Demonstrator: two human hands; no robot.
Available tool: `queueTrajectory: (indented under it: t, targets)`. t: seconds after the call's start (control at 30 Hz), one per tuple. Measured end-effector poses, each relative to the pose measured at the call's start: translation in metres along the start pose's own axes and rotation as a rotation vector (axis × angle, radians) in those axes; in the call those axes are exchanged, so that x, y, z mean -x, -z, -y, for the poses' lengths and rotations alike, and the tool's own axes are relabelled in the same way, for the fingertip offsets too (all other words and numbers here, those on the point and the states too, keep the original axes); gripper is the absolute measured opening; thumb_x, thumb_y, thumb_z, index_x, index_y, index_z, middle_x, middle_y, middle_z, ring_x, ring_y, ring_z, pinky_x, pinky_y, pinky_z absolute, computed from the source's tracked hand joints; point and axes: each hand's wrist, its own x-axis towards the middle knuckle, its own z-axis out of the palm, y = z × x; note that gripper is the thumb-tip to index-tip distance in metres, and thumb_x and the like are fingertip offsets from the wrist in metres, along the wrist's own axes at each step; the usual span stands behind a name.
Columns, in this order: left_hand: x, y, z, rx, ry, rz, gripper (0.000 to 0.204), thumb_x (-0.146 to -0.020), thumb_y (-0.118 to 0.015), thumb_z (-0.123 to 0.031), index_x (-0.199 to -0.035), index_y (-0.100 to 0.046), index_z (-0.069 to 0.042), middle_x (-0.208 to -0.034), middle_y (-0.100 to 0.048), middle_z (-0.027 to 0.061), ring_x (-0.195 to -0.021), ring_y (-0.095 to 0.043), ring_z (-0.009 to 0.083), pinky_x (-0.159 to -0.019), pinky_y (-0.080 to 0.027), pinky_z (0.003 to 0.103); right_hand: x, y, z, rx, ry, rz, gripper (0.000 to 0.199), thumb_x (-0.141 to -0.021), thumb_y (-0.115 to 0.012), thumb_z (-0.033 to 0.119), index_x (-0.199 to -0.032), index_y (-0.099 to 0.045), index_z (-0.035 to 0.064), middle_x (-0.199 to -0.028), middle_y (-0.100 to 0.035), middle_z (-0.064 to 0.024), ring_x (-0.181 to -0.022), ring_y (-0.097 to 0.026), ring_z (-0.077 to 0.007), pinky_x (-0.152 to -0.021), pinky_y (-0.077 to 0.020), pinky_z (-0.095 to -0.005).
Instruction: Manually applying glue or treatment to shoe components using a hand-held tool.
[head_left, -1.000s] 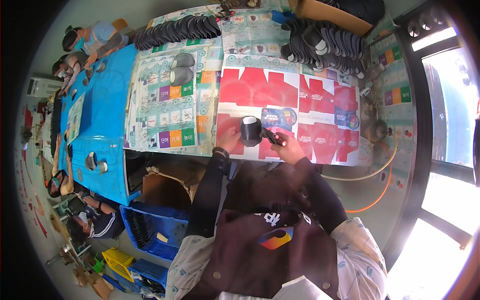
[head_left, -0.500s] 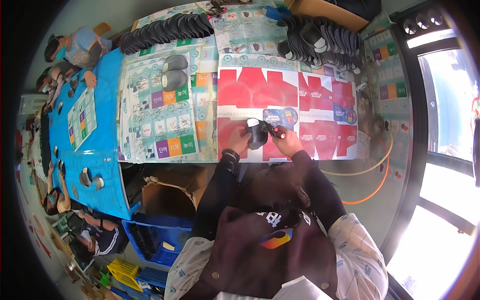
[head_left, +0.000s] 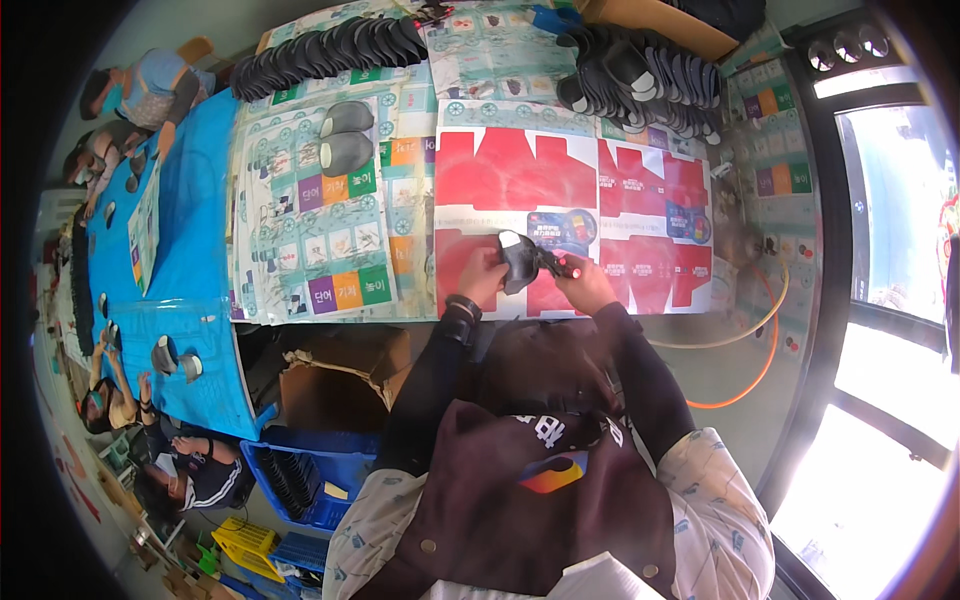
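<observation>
- Left hand (head_left: 483,277) is curled closed around a dark insole (head_left: 517,262), held just above the red cardboard sheet (head_left: 520,170) in front of the apron (head_left: 520,500).
- Right hand (head_left: 588,284) has its fingers closed on a small tool with a red handle (head_left: 560,265); the tip touches the insole edge. Too small to tell what kind of tool it is.
- Risk: the tool works right beside the left fingers. A slip off the insole edge would likely run straight into them.
- Risk: the insole is held in the air with nothing under it. It probably flexes under tool pressure, so the work could wander or the piece could twist out of the grip.
- Risk: the orange hose (head_left: 745,340) loops on the table near the right elbow. An arm swing could snag it and jerk the tool hand.
- Farther out, the loose pair of grey insoles (head_left: 345,135) lies on the printed paper sheets (head_left: 310,230), well apart from the hands. Low risk there.
- At the far edge, the stacked dark insoles (head_left: 640,75) and the long row of them (head_left: 330,50) lean in overlapping piles. A reach across could likely knock one over and mix the pieces.
- The blue table (head_left: 190,250) to the left has other people working at it, well clear of both hands.
</observation>
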Motion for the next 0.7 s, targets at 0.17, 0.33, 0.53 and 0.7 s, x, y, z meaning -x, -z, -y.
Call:
queueTrajectory:
  t: [0.17, 0.33, 0.53, 0.7]
  targets:
    - [0.002, -0.005, -0.001, -0.026, -0.016, 0.017, 0.044, -0.093, -0.069, -0.011, -0.130, -0.047, -0.004, -0.117, -0.063, 0.0099, -0.095, -0.066, 0.0191, -0.071, -0.059, 0.032, -0.003, 0.001, -0.003, -0.071, 0.093, 0.007, 0.019, -0.085, -0.063, 0.019, -0.094, -0.065, 0.0024, -0.091, -0.066, -0.0275, -0.092, -0.062, -0.0495, -0.075, -0.0509, -0.0532]
    - [0.001, -0.006, 0.000, 0.056, -0.003, 0.005, 0.041, -0.094, -0.068, -0.011, -0.129, -0.048, -0.004, -0.115, -0.064, 0.0097, -0.090, -0.067, 0.0183, -0.069, -0.058, 0.030, 0.003, 0.007, -0.008, -0.008, 0.025, -0.047, 0.019, -0.084, -0.062, 0.019, -0.094, -0.064, 0.0031, -0.088, -0.066, -0.0286, -0.090, -0.062, -0.0500, -0.074, -0.0508, -0.0542]
    - [0.003, -0.006, -0.002, 0.067, 0.007, -0.012, 0.044, -0.091, -0.071, -0.012, -0.129, -0.050, 0.000, -0.118, -0.065, 0.0129, -0.092, -0.069, 0.0208, -0.068, -0.061, 0.033, 0.006, 0.006, -0.010, -0.037, -0.009, 0.056, 0.021, -0.084, -0.062, 0.021, -0.096, -0.064, 0.0035, -0.088, -0.066, -0.0283, -0.091, -0.062, -0.0498, -0.074, -0.0506, -0.0538]
    - [0.001, -0.002, 0.000, 0.046, 0.001, -0.026, 0.043, -0.094, -0.068, -0.011, -0.130, -0.049, 0.000, -0.115, -0.065, 0.0126, -0.091, -0.069, 0.0199, -0.067, -0.059, 0.032, 0.008, 0.009, -0.012, -0.007, 0.000, -0.027, 0.022, -0.085, -0.063, 0.021, -0.098, -0.064, 0.0040, -0.089, -0.066, -0.0278, -0.089, -0.063, -0.0495, -0.074, -0.0505, -0.0537]
